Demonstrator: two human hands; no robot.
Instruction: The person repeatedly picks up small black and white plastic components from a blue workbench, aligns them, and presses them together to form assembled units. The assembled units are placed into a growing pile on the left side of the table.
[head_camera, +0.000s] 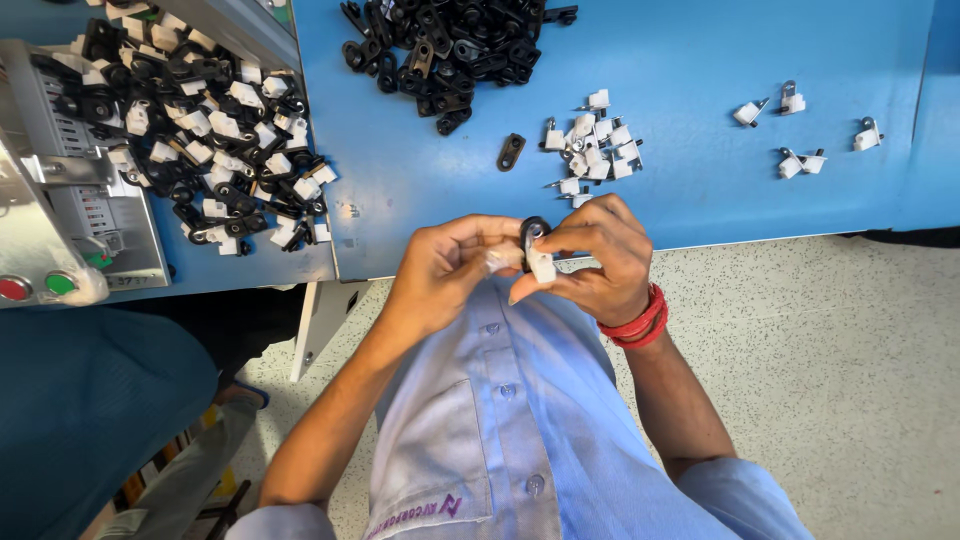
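My left hand (445, 270) and my right hand (598, 258) meet in front of my chest, just below the blue table's edge (700, 232). Between the fingertips of both hands sits a small black plastic link (531, 232) joined to a white clip piece (541, 266). My left fingers pinch it from the left, my right fingers from the right and above. Red bands circle my right wrist (638, 322).
A heap of black links (450, 45) lies at the table's far side, with one loose link (511, 152) and a cluster of white clips (592, 145) nearer. Assembled pieces (800, 160) are scattered right. At left, a pile of mixed parts (215, 140) and a grey machine with red and green buttons (40, 286).
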